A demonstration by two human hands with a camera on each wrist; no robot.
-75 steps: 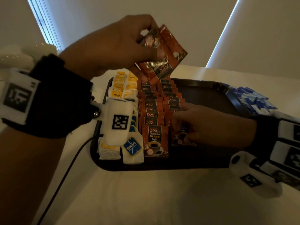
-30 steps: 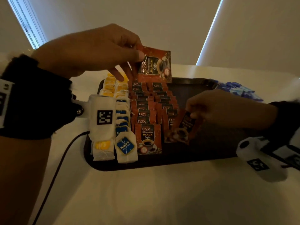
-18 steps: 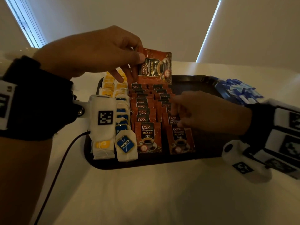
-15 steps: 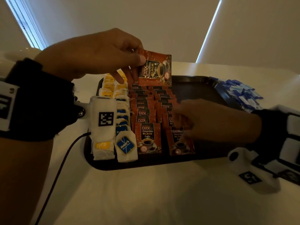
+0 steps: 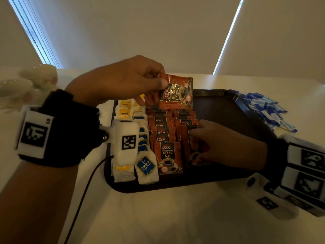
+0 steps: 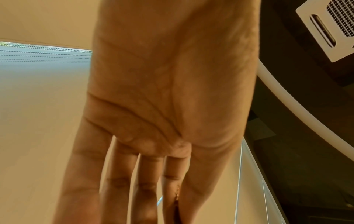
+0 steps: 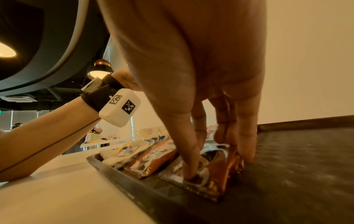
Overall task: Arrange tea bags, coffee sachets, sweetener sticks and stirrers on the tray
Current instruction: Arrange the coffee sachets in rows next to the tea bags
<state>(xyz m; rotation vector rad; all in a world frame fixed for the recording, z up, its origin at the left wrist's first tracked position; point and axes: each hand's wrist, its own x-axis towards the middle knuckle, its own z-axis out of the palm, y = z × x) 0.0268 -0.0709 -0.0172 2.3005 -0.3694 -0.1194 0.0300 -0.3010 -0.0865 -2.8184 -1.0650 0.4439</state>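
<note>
A dark tray (image 5: 226, 110) holds two rows of tea bags (image 5: 146, 169) on its left and two rows of red coffee sachets (image 5: 168, 157) beside them. My left hand (image 5: 126, 80) pinches one red coffee sachet (image 5: 177, 94) between thumb and fingers above the tray's far end. My right hand (image 5: 219, 143) rests on the front sachet of the second coffee row (image 7: 216, 168), thumb pressing its face and fingers along its right edge. In the left wrist view only the palm and fingers (image 6: 149, 181) show.
A loose pile of blue sweetener sticks (image 5: 263, 108) lies on the white table (image 5: 175, 217) off the tray's far right corner. A white cup (image 5: 26, 83) stands at the far left. The tray's right half is bare. A black cable (image 5: 82, 194) runs from my left wrist.
My right hand laid a coffee sachet at the front of the second row and now presses it flat. My left hand went from a bunch of sachets to one, held in nearly the same place.
</note>
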